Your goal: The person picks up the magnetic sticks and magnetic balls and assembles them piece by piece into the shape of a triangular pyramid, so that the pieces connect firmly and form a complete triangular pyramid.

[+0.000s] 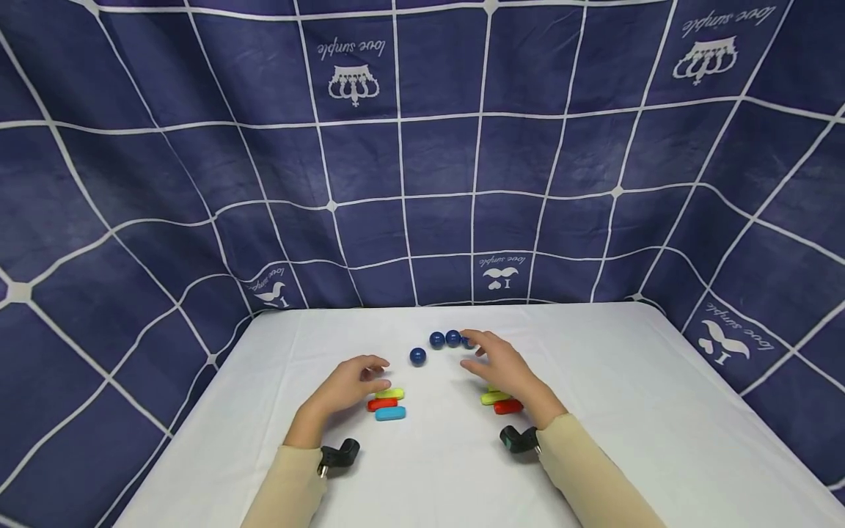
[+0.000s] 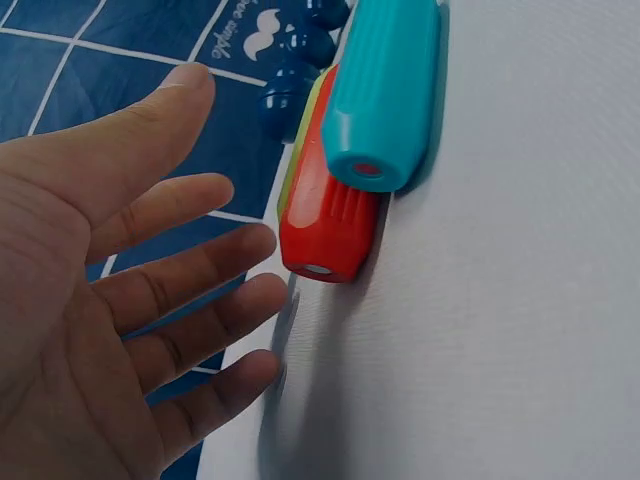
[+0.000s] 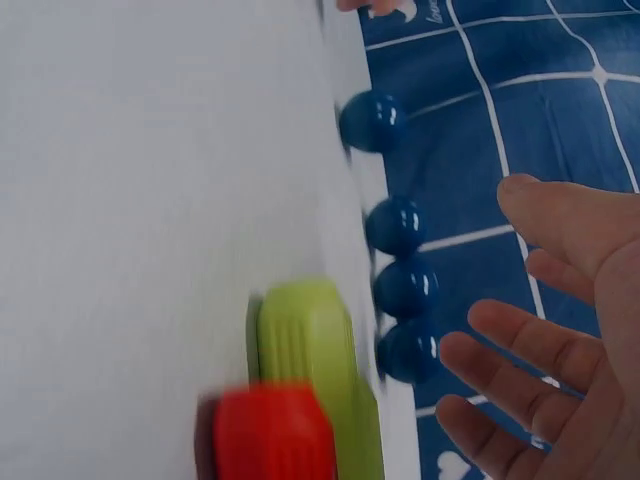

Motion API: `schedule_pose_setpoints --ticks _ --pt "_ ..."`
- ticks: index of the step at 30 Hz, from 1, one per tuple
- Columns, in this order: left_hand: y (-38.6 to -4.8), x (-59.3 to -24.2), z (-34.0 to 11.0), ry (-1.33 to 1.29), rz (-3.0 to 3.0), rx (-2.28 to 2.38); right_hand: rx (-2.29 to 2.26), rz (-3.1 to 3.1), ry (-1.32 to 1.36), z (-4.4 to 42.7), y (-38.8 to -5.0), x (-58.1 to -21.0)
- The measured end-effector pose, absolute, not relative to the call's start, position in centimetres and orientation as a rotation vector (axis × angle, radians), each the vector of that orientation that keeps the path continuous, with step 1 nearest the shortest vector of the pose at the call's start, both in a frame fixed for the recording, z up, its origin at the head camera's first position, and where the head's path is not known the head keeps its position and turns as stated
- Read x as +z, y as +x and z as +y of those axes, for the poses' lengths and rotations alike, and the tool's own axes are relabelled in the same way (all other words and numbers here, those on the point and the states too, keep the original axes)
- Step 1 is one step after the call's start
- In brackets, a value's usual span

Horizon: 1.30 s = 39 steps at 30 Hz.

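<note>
My left hand (image 1: 348, 383) hovers with spread fingers beside a stubby group of ribbed plastic sticks: a yellow-green stick (image 1: 390, 394), a red stick (image 2: 330, 215) and a light blue stick (image 2: 385, 100). Nothing is in its grasp. On the other side my right hand (image 1: 503, 364) is held above the table with fingers apart, also holding nothing. Close by it lie yellow-green sticks (image 3: 305, 335) and a red stick (image 3: 275, 435). Several glossy dark blue balls (image 1: 437, 339) sit farther back; in the head view the right fingers partly cover the rightmost ball (image 3: 408, 352).
A white cloth covers the table (image 1: 429, 469). Behind and at both sides hangs a dark blue curtain (image 1: 436, 161) with white grid lines. A black wrist camera (image 1: 339, 453) sticks out from the left sleeve, another black camera (image 1: 518, 440) from the right.
</note>
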State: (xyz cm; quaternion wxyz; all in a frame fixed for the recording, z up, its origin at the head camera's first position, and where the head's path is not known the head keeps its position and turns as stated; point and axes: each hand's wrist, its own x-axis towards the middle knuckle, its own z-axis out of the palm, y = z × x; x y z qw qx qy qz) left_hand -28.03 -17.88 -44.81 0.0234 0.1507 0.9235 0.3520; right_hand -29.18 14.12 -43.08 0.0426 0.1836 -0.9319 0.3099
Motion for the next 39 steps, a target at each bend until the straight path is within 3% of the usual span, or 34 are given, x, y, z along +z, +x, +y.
schedule_pose_setpoints --ticks 19,39 --pt "-28.1 -45.6 -18.5 0.496 2.772 1.095 1.374 -2.809 0.526 8.4 -31.5 -45.0" --pt "-28.0 -45.7 -18.5 0.545 2.789 1.124 1.189 -2.869 0.567 6.5 -32.3 -46.7"
